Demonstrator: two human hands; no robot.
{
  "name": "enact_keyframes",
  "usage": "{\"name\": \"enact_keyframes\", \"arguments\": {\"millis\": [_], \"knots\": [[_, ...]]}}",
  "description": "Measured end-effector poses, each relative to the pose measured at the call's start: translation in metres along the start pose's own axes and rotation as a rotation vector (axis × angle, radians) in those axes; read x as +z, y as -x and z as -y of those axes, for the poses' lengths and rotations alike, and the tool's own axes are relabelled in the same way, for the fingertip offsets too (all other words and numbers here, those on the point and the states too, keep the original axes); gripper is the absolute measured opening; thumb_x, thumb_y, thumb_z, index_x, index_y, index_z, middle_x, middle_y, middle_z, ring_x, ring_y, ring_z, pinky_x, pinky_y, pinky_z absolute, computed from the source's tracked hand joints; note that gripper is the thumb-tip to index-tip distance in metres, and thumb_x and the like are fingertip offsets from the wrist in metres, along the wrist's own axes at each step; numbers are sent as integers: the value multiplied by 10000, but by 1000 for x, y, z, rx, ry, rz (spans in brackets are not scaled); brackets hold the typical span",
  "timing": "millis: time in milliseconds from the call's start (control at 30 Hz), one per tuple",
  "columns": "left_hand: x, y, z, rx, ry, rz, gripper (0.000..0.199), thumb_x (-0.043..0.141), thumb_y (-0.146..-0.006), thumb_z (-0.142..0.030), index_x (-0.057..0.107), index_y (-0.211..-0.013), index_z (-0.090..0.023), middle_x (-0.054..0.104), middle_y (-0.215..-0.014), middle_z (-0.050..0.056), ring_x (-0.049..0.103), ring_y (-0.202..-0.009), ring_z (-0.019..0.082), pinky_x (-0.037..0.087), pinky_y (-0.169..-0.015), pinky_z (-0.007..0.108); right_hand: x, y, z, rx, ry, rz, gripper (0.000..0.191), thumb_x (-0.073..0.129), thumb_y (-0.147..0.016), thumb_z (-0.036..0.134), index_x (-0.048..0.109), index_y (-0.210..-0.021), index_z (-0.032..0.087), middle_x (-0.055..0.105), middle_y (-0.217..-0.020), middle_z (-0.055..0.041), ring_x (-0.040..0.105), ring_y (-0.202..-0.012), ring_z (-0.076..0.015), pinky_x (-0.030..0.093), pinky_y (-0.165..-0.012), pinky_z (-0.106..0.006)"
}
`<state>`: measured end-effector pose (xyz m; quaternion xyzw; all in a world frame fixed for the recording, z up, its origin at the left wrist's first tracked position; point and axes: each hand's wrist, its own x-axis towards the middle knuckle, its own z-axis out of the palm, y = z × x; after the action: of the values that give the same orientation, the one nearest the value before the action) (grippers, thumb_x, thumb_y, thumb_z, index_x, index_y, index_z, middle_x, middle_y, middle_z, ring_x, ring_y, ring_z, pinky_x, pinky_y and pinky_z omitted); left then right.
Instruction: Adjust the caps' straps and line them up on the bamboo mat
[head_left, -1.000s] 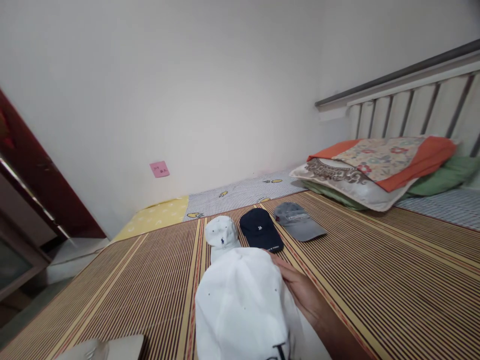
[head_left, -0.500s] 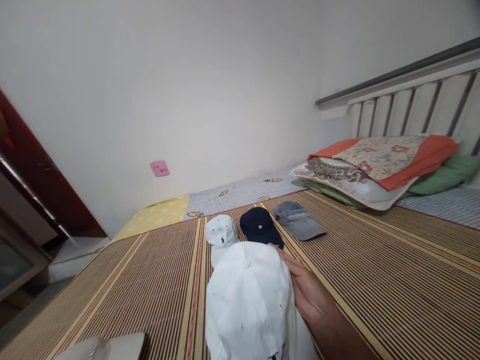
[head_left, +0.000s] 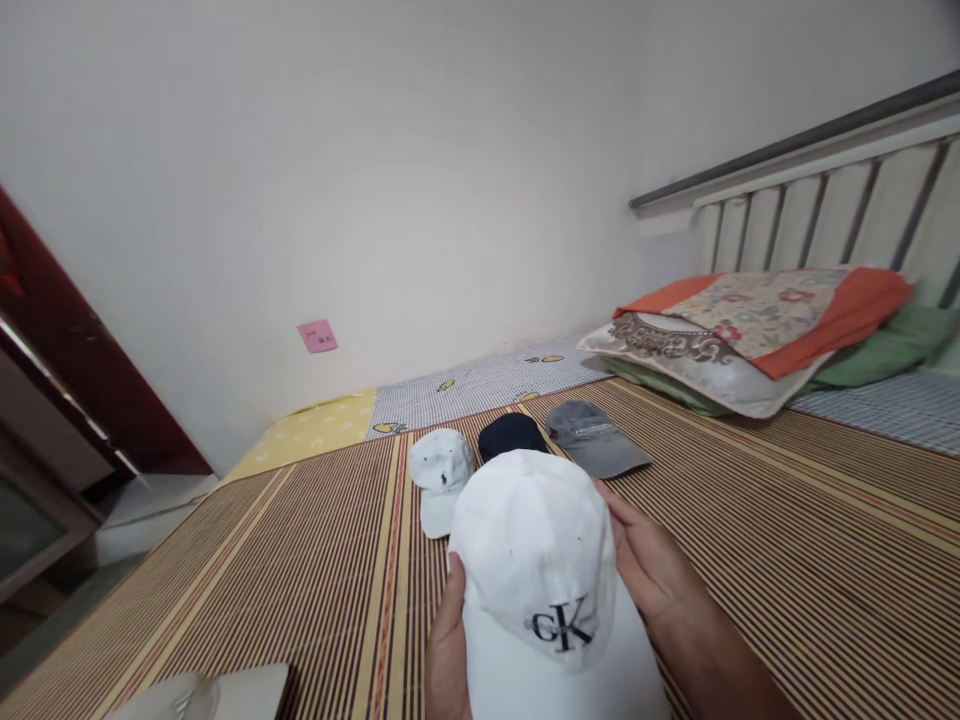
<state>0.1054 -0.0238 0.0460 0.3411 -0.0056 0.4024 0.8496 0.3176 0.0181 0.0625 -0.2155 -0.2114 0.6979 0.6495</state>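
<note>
A white baseball cap (head_left: 536, 560) with dark "CK" letters on its front is held up close to me, its brim pointing toward me. My left hand (head_left: 448, 645) grips the cap's left side, thumb along the edge. On the opposite side, my right hand (head_left: 649, 565) has its fingers against the crown, partly hidden behind it. Beyond the held cap lie three caps on the mat: a pale cap (head_left: 441, 462) with a small dark emblem, a navy cap (head_left: 511, 434) partly covered by the white one, and a grey cap (head_left: 592, 440).
A striped mat (head_left: 330, 560) covers the bed. At the lower left edge sits a beige object (head_left: 247, 690), cut off by the frame. Pillows (head_left: 780, 320) are stacked by the white headboard (head_left: 832, 215) on the right. A pink note (head_left: 316, 336) is on the wall.
The white cap has shifted right and tilted so its lettered front and brim show. My left hand has come into view on its left side. More of the navy cap is covered.
</note>
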Motion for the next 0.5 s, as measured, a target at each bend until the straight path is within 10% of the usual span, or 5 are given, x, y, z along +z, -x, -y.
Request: {"name": "enact_keyframes", "arguments": {"millis": [267,500], "knots": [[10,5,-12,46,12,-34,785,64,-985,-686,358,-1581,-268,341,-1666,25,112,-1585,245,-12,-1275,457,30,15,-23,304,-129,87,486,715,-906,380,665,-1353,197,825,-1118,-102,768,-1074,-319,567,-1005,-514],[20,-3,-9,74,4,-65,770,98,-990,-684,337,-1594,-271,338,-1671,20,116,-1588,245,7,-1282,464,23,20,-25,173,-71,103,558,765,-879,332,628,-1409,228,826,-1123,-78,767,-1080,-313,548,-1044,-509]]}}
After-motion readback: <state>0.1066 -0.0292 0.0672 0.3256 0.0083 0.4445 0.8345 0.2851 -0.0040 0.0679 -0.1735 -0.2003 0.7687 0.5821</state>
